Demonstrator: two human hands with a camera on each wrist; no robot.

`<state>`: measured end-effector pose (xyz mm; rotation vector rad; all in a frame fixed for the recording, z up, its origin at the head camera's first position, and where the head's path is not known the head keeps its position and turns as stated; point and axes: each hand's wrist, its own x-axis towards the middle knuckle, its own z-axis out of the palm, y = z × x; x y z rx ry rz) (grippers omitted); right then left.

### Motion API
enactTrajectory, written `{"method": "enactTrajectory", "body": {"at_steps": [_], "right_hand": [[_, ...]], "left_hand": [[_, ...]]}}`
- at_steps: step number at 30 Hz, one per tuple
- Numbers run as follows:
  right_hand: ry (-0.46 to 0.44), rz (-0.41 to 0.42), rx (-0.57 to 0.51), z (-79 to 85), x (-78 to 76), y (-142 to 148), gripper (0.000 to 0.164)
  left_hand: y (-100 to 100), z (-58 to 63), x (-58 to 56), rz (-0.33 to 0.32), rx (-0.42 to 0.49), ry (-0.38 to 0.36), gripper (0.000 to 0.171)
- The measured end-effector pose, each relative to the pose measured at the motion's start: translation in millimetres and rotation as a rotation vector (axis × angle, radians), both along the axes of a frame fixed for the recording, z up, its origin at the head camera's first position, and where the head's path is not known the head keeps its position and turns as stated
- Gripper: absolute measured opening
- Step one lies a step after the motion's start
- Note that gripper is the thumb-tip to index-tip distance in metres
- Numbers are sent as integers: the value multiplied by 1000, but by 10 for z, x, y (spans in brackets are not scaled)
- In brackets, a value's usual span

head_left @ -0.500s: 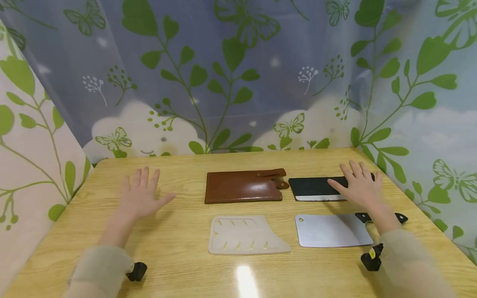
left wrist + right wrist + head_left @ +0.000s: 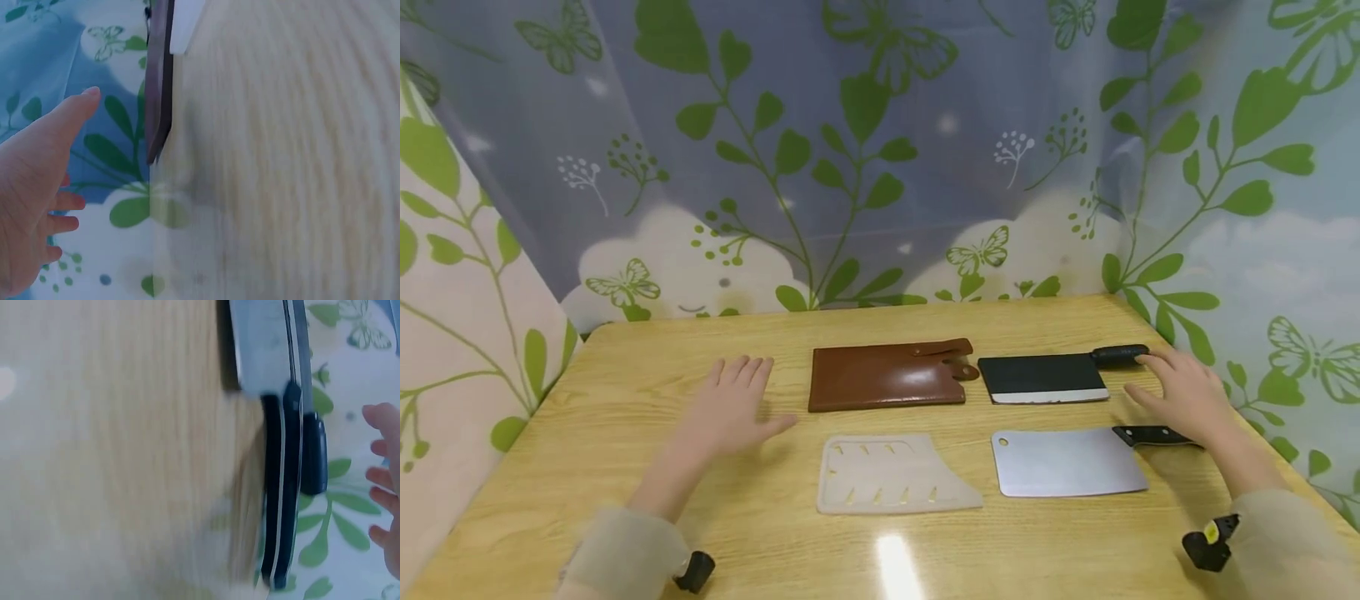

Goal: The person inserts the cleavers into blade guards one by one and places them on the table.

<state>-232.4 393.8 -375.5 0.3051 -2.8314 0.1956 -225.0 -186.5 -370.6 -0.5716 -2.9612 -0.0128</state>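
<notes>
My right hand (image 2: 1187, 396) hovers with spread fingers at the handle end of a black-bladed cleaver (image 2: 1037, 377), its fingertips overlapping the tip of the handle in the head view. Nearer to me lies a silver cleaver (image 2: 1067, 463), its black handle (image 2: 281, 487) partly behind the right hand and wrist in the head view. My left hand (image 2: 730, 408), fingers straight and thumb out, is above the table left of a brown leather sheath (image 2: 880, 377). A whitish translucent blade guard (image 2: 891, 475) lies in front of that sheath. Both hands hold nothing.
Everything lies on a light wooden table (image 2: 775, 550). A curtain (image 2: 925, 183) printed with leaves and butterflies hangs behind the table and along its sides. Dark wrist-worn devices, one of them a black camera (image 2: 1210, 546), sit at both sleeves.
My right hand has moved right, off the black-bladed cleaver's blade towards its handle end. My left hand has shifted right, closer to the leather sheath. The knives and covers lie as before.
</notes>
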Motion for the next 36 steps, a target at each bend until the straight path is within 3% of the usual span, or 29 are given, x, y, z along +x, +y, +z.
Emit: {"method": "enactTrajectory", "body": {"at_steps": [4, 13, 16, 23, 30, 36], "right_hand": [[-48, 49, -11, -3, 92, 119, 50], [-192, 111, -9, 5, 224, 260, 51], [-238, 136, -4, -9, 252, 281, 52], [-254, 209, 5, -124, 288, 311, 49], [-287, 211, 21, -187, 304, 326, 45], [-301, 211, 28, -172, 281, 314, 33]], "left_hand": [[158, -16, 66, -55, -16, 41, 88], [477, -106, 188, -183, -56, 51, 81], [570, -118, 232, -213, -85, 23, 89], [738, -171, 304, -293, -115, -84, 106], [817, -233, 346, -383, -109, -143, 111], [855, -257, 353, -428, -118, -142, 110]]}}
